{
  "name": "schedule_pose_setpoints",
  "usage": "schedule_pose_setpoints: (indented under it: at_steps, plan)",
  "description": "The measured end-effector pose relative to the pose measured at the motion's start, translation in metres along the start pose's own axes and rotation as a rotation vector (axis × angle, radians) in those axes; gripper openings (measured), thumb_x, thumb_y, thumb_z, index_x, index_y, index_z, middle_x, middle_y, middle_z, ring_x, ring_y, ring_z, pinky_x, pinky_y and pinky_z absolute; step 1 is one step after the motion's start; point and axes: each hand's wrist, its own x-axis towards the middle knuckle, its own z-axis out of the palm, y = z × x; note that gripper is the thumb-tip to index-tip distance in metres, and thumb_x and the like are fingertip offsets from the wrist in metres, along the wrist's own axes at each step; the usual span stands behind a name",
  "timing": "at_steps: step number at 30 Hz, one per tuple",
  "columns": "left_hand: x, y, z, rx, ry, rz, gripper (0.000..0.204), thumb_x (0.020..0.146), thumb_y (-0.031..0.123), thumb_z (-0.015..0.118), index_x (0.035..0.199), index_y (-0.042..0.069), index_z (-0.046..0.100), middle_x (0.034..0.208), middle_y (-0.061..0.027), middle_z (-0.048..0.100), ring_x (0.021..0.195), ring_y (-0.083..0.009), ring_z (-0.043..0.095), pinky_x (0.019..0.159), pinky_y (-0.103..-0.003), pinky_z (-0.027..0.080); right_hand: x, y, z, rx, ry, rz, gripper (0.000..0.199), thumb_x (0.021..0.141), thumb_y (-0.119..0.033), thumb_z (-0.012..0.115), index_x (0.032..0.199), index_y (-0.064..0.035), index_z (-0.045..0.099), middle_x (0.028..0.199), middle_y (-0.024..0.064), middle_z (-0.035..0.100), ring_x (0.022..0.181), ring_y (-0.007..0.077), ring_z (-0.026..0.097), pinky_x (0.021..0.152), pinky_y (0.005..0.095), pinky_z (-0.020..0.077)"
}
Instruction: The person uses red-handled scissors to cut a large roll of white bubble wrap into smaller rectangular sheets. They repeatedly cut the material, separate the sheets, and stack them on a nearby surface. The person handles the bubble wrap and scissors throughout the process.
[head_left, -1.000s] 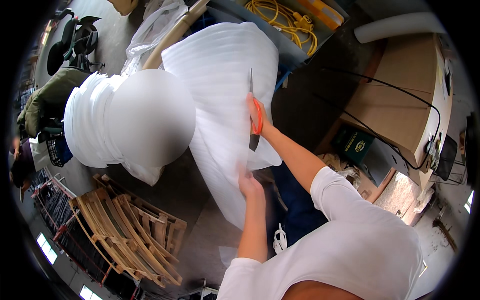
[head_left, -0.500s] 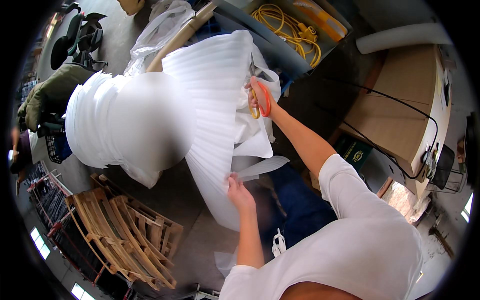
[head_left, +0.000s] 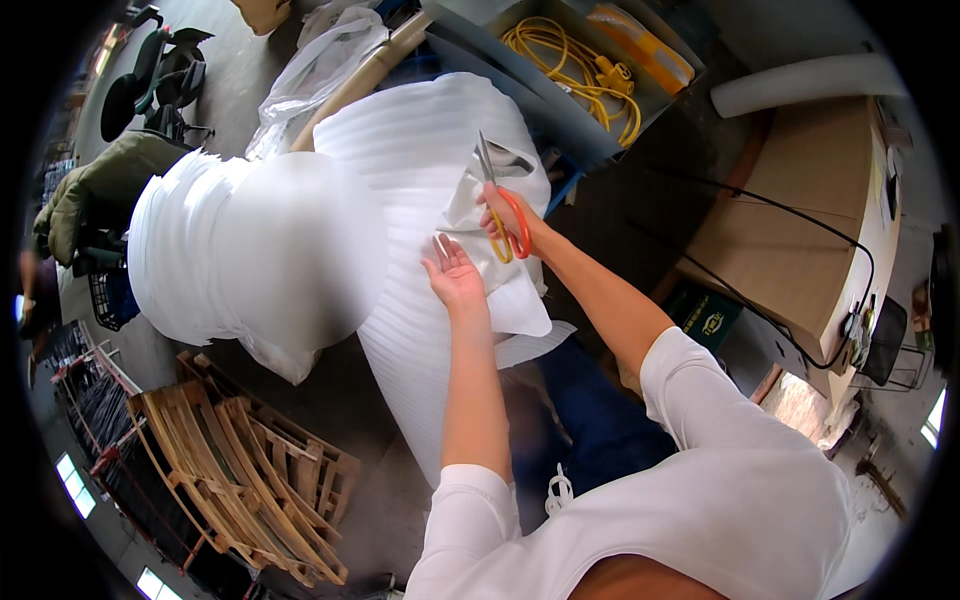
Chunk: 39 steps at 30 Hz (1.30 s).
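My right hand (head_left: 506, 212) grips scissors (head_left: 522, 228) by their red-orange and yellow handles, blades pointing away from me. Just left of it is my left hand (head_left: 458, 276), palm turned up and fingers spread, with nothing held in it. Both hands are over a ribbed white foam sheet (head_left: 400, 165), which spreads out beside a thick roll of white foam (head_left: 225, 240). Under the scissors lies a crumpled, smooth white piece (head_left: 515, 303), partly hidden by my hands. Whether the left fingers touch the sheet, I cannot tell.
A grey box (head_left: 535, 70) at the far side holds a coiled yellow cable (head_left: 560, 45). A cardboard tube (head_left: 365, 75) and clear plastic wrap (head_left: 315, 70) lie beyond the roll. Wooden pallets (head_left: 235, 470) stand at lower left; a wooden desk (head_left: 780, 200) is at right.
My left hand has let go of the sheet's near edge and moved up beside the right. The scissors have come slightly nearer and left, and the sheet's right side has flopped into a different shape.
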Motion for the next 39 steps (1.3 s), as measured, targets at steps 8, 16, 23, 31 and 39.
schedule_pose_setpoints:
  at_steps: [8,16,23,31,39]
  plan:
    - [-0.043,0.027,-0.011,0.289,-0.018,0.142,0.050,0.089,0.032,0.039,0.118,-0.007,0.027,0.119,-0.0165,0.040,0.112,-0.0202,0.039,0.096,-0.027,0.035,0.005,-0.001,0.033,0.064,-0.110,0.110,0.041,0.086,-0.038,0.039,0.112,-0.0057,0.036,0.095,0.0149,0.051,0.088,0.0196,0.049,0.066,0.0281,0.0428]
    - [-0.062,0.040,-0.002,0.279,-0.061,0.162,0.053,0.088,0.032,0.040,0.121,-0.006,0.023,0.122,-0.0172,0.037,0.112,-0.0174,0.037,0.097,-0.024,0.032,-0.005,0.038,0.053,0.281,-0.149,0.064,0.047,0.081,-0.049,0.045,0.099,-0.0060,0.046,0.076,0.0072,0.046,0.066,0.0133,0.044,0.055,0.0248,0.0385]
    - [-0.079,0.036,0.006,0.398,-0.070,0.129,0.056,0.090,0.034,0.036,0.125,-0.005,0.015,0.126,-0.0165,0.033,0.117,-0.0172,0.032,0.100,-0.025,0.027,0.024,0.020,0.056,0.374,-0.048,-0.161,0.048,0.079,-0.052,0.047,0.068,-0.0065,0.041,0.053,0.0013,0.038,0.044,0.0104,0.036,0.041,0.0225,0.0317]
    - [-0.090,0.032,0.013,0.386,0.016,0.154,0.050,0.091,0.030,0.032,0.125,-0.005,0.020,0.126,-0.0149,0.033,0.118,-0.0178,0.029,0.100,-0.027,0.024,0.026,-0.026,0.047,0.277,-0.086,-0.315,0.044,0.080,-0.049,0.049,0.064,-0.0091,0.038,0.051,-0.0005,0.034,0.043,0.0079,0.032,0.041,0.0208,0.0285]
    - [-0.099,0.049,0.010,0.400,0.091,0.183,0.048,0.090,0.027,0.035,0.123,-0.007,0.026,0.126,-0.0153,0.035,0.119,-0.0192,0.030,0.101,-0.028,0.022,0.040,-0.057,0.038,0.231,-0.258,-0.308,0.036,0.082,-0.047,0.048,0.084,-0.0105,0.046,0.060,-0.0045,0.039,0.050,0.0036,0.033,0.045,0.0172,0.0273]
